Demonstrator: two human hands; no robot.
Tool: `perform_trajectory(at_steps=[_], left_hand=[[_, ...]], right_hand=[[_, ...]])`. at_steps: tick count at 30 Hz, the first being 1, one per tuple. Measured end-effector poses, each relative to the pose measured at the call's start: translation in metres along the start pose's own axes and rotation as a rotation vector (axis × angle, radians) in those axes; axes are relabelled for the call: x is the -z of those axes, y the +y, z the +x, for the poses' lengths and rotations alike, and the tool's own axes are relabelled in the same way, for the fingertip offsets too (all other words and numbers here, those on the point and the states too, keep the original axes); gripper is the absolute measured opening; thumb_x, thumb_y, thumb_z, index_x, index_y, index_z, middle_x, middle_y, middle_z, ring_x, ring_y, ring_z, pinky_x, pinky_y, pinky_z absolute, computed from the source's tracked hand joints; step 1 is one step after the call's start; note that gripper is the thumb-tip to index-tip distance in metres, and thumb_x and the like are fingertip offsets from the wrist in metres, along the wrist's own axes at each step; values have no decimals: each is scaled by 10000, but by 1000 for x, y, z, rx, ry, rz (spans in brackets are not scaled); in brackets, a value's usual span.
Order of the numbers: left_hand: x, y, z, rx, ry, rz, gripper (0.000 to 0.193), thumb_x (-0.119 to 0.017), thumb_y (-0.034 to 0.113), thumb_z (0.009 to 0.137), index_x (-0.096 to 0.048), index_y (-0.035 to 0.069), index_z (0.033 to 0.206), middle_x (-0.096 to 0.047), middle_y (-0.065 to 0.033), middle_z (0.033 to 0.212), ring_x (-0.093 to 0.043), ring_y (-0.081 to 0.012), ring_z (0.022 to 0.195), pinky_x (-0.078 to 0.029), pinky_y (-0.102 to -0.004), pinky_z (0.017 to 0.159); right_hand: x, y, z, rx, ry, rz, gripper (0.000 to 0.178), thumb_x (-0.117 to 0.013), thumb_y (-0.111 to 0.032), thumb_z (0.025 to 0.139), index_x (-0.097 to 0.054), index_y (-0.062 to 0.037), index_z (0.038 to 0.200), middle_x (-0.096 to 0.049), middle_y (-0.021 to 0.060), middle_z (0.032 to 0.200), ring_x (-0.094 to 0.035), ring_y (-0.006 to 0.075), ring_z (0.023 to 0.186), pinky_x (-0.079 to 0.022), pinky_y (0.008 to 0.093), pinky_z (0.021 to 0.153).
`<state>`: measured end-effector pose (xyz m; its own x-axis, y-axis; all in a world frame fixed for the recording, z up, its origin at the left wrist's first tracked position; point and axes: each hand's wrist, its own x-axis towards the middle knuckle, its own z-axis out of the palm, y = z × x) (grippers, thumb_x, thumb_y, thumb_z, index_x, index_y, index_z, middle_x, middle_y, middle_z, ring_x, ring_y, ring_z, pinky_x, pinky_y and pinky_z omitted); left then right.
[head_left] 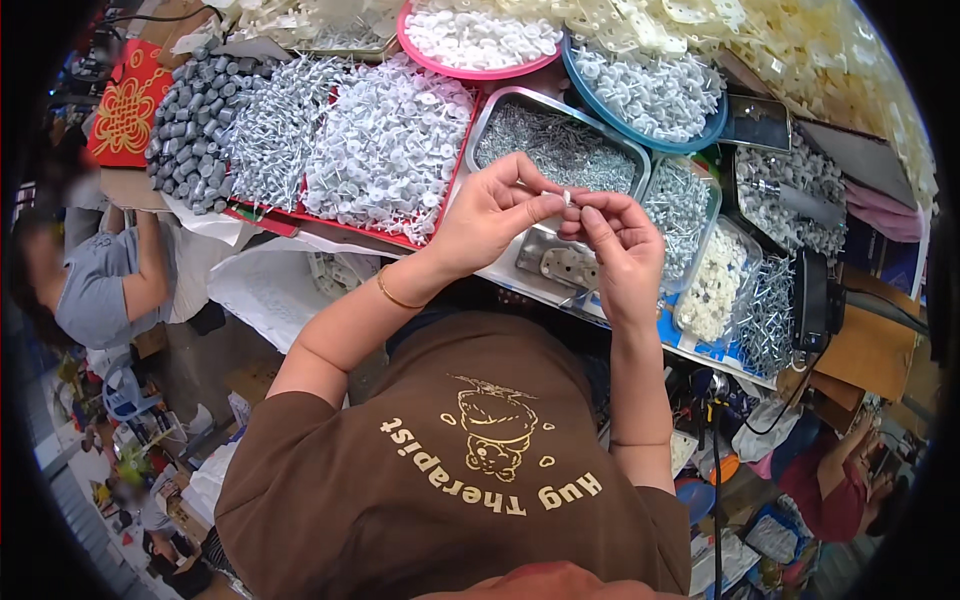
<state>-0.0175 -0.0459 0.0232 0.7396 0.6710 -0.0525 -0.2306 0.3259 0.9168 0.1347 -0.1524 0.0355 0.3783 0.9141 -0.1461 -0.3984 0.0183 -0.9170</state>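
My left hand [492, 212] and my right hand [618, 252] meet over the table's near edge, fingertips pinched together on one small white plastic piece [566, 197]. Whether a nail sits in the piece is too small to tell. Right behind my hands stands a metal tray of small grey nails [556, 143]. A gold bangle circles my left wrist. My brown shirt fills the lower middle of the view.
A red tray [400, 236] holds heaps of assembled white-capped nails and grey caps [190, 115]. A pink bowl [470, 66] and a blue bowl [640, 122] hold white pieces. Clear boxes [712, 280] sit at right. Other people sit at far left and lower right.
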Motion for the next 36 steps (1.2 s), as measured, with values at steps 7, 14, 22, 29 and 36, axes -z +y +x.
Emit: perform_trajectory(at_steps=[7, 14, 22, 29, 36], left_hand=[[-13, 4, -13, 48, 28, 10, 139, -687, 27, 950, -626, -32, 1060, -726, -107, 1018, -697, -145, 973, -557, -280, 872], [-9, -2, -35, -572, -250, 1090, 123, -772, 126, 786, -670, 128, 855, -692, 33, 900, -640, -162, 872, -424, -397, 931], [-8, -21, -41, -703, -224, 1347, 187, -794, 198, 723, -708, 131, 875, -709, 27, 918, -630, -155, 838, -399, -434, 892], [-22, -12, -33, -370, -63, 1274, 128, -792, 177, 753, -697, 118, 816, -588, -17, 985, -546, -226, 993, -317, -459, 928], [2, 1, -34, -359, -12, 1137, 135, -790, 150, 756, -721, 112, 865, -689, -23, 935, -645, -219, 957, -361, -409, 940]], right_hand=[[7, -6, -7, 14, -74, -67, 190, -631, -28, 981, -521, 25, 1128, -707, 157, 973, -689, 160, 777, -580, 280, 735], [24, -13, -23, 123, 112, -468, 173, -658, -62, 974, -539, -26, 1093, -683, 76, 849, -657, 125, 723, -517, 258, 617], [16, -7, -35, 447, -241, -1233, 295, -700, -5, 794, -693, -68, 1083, -719, 90, 1061, -648, 327, 983, -488, 418, 917], [9, -26, -21, 245, -344, -1340, 220, -704, -66, 832, -621, -41, 1034, -711, 175, 897, -676, 373, 822, -518, 435, 746], [20, -28, -19, 193, -436, -1340, 260, -705, -43, 834, -665, -34, 1090, -720, 171, 963, -682, 371, 929, -527, 420, 801]])
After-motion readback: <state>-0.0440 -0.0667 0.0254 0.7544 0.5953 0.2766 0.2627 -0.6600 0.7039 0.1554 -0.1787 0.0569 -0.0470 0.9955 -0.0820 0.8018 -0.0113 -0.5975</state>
